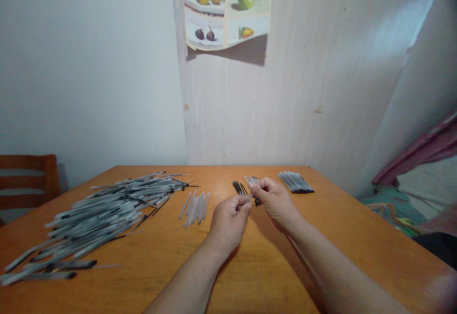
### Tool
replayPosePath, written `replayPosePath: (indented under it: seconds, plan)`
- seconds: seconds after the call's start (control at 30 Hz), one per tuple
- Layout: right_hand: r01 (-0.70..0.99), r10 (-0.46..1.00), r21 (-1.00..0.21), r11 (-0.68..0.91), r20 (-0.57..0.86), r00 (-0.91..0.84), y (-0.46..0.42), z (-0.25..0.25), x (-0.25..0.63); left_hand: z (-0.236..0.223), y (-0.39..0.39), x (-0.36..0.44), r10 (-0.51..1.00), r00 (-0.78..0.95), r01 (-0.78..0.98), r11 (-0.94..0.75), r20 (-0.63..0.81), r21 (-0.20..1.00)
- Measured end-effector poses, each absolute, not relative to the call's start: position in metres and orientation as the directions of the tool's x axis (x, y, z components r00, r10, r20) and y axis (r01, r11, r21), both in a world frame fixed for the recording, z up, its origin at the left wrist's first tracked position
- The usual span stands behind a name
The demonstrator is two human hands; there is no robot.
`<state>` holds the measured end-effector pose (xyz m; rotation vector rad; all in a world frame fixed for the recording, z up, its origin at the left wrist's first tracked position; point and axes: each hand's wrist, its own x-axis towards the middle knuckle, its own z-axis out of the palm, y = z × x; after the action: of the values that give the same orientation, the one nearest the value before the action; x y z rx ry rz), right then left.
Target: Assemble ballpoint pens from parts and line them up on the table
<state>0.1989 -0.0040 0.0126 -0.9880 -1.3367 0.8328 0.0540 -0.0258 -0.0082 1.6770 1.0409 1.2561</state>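
My left hand (228, 221) is closed in a pinch above the middle of the table, with a whitish translucent pen barrel (249, 199) showing at its fingertips. Close against it, my right hand (277, 203) also pinches; its fingers hide most of what they hold. Just behind the hands lie several thin black pen parts (238, 188). Small black pieces (257, 201), perhaps caps or plugs, show partly under my right fingers. Left of my left hand, several empty translucent barrels (196, 209) lie roughly side by side.
A large loose heap of grey pens (107, 211) with dark ends covers the table's left side. At the back right, capped pens (295, 182) lie in a neat row. The wooden table (243, 276) meets a wall behind; a chair (28, 181) stands at left.
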Motion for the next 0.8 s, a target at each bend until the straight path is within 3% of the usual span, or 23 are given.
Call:
replayPosePath:
  seconds: [0.17,0.33,0.5,0.67,0.8]
  plan:
    - [-0.017,0.934,-0.935,0.354,0.352,0.07,-0.005,0.014,0.2,-0.007,-0.025,0.056,0.956,0.215,0.017,-0.206,0.197,0.979]
    - [-0.222,0.967,-0.955,0.196,0.226,-0.121,-0.007,0.02,0.206,-0.001,-0.028,0.055,0.945,0.315,-0.105,-0.064,0.094,0.992]
    - [-0.333,0.953,-0.94,0.08,0.17,-0.251,-0.01,0.024,0.211,0.004,-0.03,0.05,0.923,0.375,-0.162,-0.019,0.08,0.987]
    - [-0.342,0.949,-0.938,0.05,0.152,-0.277,-0.008,0.022,0.214,0.002,-0.028,0.047,0.894,0.443,-0.176,0.013,0.067,0.984]
    - [-0.307,0.952,-0.949,0.076,0.16,-0.26,-0.005,0.021,0.214,0.003,-0.03,0.049,0.916,0.397,-0.154,-0.004,0.065,0.988]
